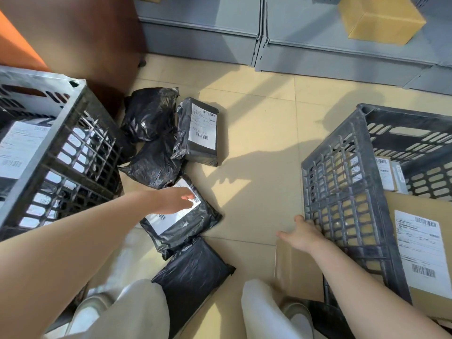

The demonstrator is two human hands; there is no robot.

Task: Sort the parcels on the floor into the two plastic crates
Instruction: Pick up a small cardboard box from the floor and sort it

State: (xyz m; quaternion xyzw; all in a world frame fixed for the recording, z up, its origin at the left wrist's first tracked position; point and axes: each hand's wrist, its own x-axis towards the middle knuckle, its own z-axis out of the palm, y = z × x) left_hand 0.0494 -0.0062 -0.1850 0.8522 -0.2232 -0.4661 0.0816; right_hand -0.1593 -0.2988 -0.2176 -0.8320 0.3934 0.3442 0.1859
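Five black plastic parcels lie on the floor [256, 143] between two dark plastic crates. The left crate [63, 152] holds labelled parcels; the right crate [342, 192] holds cardboard boxes, one large labelled box [420, 253] among them. Two parcels on the floor show white labels: the far one [199, 132] and the near one [181, 216]. The left hand [175, 200] rests on the near labelled parcel, fingers curled onto its label. The right hand [302, 232] lies with fingers spread, straight, against the right crate's near wall, holding nothing. One more cardboard box [380, 18] sits on grey shelving [318, 52] beyond.
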